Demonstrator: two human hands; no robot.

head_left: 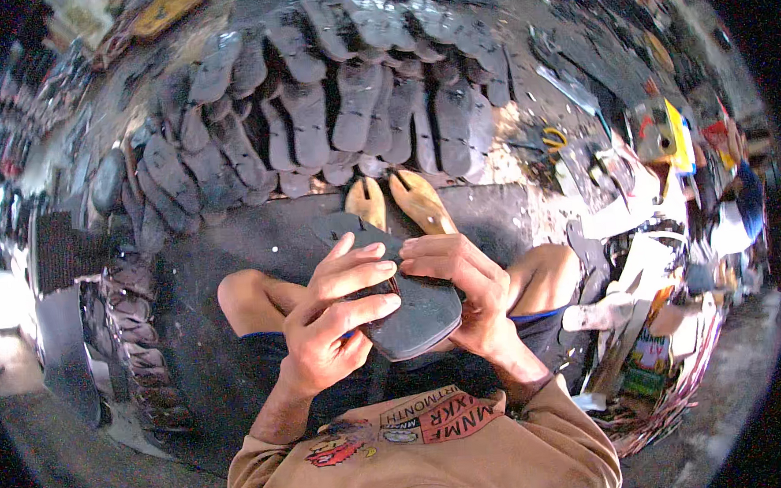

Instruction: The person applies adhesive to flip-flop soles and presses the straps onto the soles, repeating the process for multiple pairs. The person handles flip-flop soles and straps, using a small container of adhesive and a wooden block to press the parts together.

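Note:
A black sandal sole (421, 317) is held in front of my body, its broad, squared end towards me. My left hand (332, 313) lies over its left side with the fingers spread across the upper face. My right hand (467, 280) grips the right edge, fingers over the top. Part of the sole's middle is covered by my fingers, and a strap, if any, cannot be made out. Just beyond it, two yellowish shoe lasts (421, 203) with slots at their tips rest on the dark mat.
Many black soles (357, 104) lie in overlapping rows ahead of me. Scissors with yellow handles (554, 138) are on the right, near a yellow-and-blue box (678, 136). A stack of dark sandal pieces (139, 337) stands at my left. The dark mat (205, 245) spreads around my bent knees.

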